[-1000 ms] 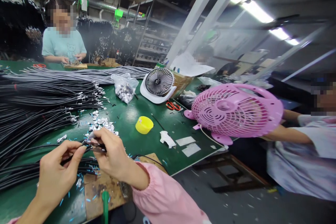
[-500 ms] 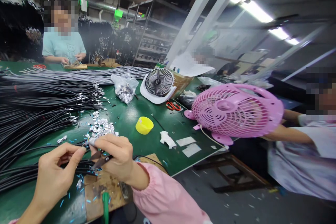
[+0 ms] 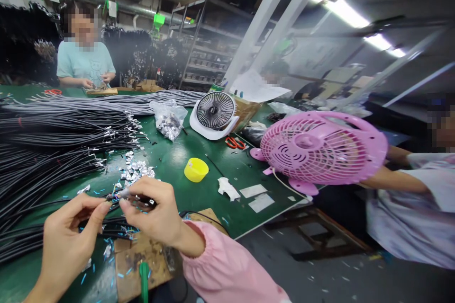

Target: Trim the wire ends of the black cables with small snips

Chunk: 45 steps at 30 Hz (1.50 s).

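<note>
Thumb and fingers of my left hand (image 3: 76,229) pinch the end of a black cable (image 3: 60,207), where thin coloured wires show. My right hand (image 3: 152,208) is closed close beside it, fingertips at the wires; a dark tool, partly hidden, lies within its palm. Behind my hands is a pile of crumpled foil pieces (image 3: 137,170). Bundles of black cables (image 3: 64,128) spread over the left of the green table (image 3: 174,151). Below my hands sits a stained wooden board (image 3: 133,265) with blue scraps around it.
A yellow cup (image 3: 196,169), a bag of foil pieces (image 3: 169,120), a white fan (image 3: 215,111), red scissors (image 3: 235,143) and a large pink fan (image 3: 320,149) stand or lie beyond. One person (image 3: 85,64) works across the table; another (image 3: 408,199) is at the right.
The dark blades that stuck out under my right hand are now mostly hidden in its palm. My left hand has moved slightly left and down, and coloured wires now show between my fingertips.
</note>
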Each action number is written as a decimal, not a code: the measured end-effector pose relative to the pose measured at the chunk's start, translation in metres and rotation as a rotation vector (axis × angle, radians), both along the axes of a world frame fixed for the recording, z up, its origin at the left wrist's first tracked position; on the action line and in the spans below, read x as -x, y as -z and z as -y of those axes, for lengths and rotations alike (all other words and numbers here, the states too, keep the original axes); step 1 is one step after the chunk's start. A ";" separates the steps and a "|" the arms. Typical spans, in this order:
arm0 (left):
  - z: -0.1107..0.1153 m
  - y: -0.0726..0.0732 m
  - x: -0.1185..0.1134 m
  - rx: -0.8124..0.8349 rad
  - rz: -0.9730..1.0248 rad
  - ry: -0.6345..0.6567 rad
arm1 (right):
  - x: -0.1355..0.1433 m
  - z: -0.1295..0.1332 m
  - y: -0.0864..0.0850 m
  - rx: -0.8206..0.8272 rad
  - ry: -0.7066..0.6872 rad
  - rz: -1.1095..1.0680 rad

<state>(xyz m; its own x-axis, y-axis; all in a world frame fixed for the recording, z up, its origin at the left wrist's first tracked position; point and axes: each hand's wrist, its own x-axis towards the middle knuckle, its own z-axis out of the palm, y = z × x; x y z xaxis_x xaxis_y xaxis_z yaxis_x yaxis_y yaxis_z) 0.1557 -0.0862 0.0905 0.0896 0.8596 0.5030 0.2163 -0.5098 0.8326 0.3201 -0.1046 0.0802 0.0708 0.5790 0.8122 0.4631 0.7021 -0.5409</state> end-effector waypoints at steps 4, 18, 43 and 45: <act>0.001 -0.003 -0.003 -0.065 -0.014 0.006 | 0.001 -0.002 -0.003 0.084 -0.054 -0.019; -0.001 -0.003 0.002 -0.073 -0.117 0.091 | 0.000 0.001 -0.009 0.408 -0.225 -0.185; 0.000 0.007 -0.010 0.225 0.117 0.171 | -0.001 -0.002 0.001 0.292 -0.128 0.066; -0.002 0.005 -0.011 0.230 0.153 0.196 | 0.000 -0.002 0.000 0.373 -0.139 0.030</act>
<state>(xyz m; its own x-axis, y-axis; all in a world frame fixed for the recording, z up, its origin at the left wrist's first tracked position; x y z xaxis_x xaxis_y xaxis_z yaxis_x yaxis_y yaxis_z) 0.1665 -0.0845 0.0860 0.2033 0.9258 0.3187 -0.0035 -0.3248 0.9458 0.3197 -0.1029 0.0805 -0.0497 0.8368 0.5453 0.3968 0.5176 -0.7581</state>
